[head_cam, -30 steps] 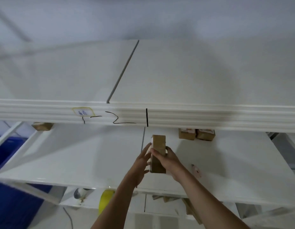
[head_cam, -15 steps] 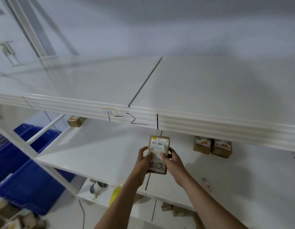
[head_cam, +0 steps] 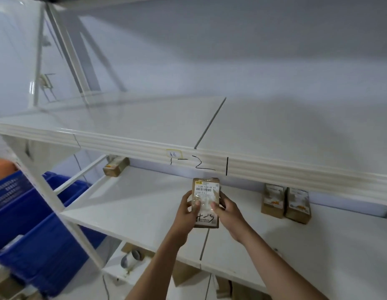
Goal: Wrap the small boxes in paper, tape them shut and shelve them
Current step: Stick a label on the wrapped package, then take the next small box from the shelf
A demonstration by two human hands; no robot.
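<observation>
A small brown wrapped box (head_cam: 206, 187) with a white barcode label faces me, held upright in front of the white shelf (head_cam: 134, 204). My left hand (head_cam: 189, 210) grips its left side with the thumb on the label. My right hand (head_cam: 227, 211) grips its right side, thumb also on the label. Handwriting shows on the label's lower part. The box hangs above the middle shelf board, just below the upper shelf's front edge (head_cam: 210, 161), which is marked "1-2".
Two wrapped boxes (head_cam: 285, 202) stand on the middle shelf to the right, and another box (head_cam: 115, 167) lies at its far left. Blue crates (head_cam: 34, 224) sit on the floor at left. A tape roll (head_cam: 132, 257) and cardboard lie on the lower shelf.
The box has turned so its label faces me, and both thumbs have moved onto it. My view has swung up and left, showing more of the rack and crates.
</observation>
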